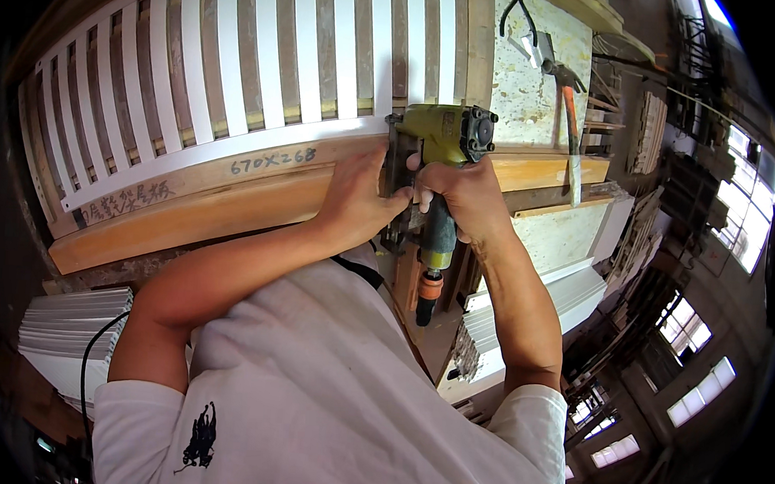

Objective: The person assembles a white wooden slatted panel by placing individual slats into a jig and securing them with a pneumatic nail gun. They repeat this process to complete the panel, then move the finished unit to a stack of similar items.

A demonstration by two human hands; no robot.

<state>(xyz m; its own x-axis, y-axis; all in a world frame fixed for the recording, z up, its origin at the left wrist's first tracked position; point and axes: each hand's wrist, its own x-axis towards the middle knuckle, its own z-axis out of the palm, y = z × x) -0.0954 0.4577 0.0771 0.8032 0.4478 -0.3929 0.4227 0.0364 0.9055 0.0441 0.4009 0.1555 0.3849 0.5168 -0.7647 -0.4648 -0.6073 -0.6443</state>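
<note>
My right hand (466,194) is wrapped round the black grip of an olive-green pneumatic nail gun (447,130). An orange and black air fitting (429,289) shows at the handle's lower end. The gun's nose rests at the front rail of a white slatted frame (234,139), by the slat ends. My left hand (359,196) lies at that rail, just left of the gun, its thumb and forefinger spread apart beside the magazine. The other left fingers are partly hidden. Under the frame is a wooden jig (268,162) with handwriting on its front strip.
To the right, a hammer (572,133) with an orange handle and black-handled pliers (518,19) lie on a worn white board (511,103). White slats are stacked at lower left (71,334) and lower right (534,317). A black cord (86,374) hangs by my left arm.
</note>
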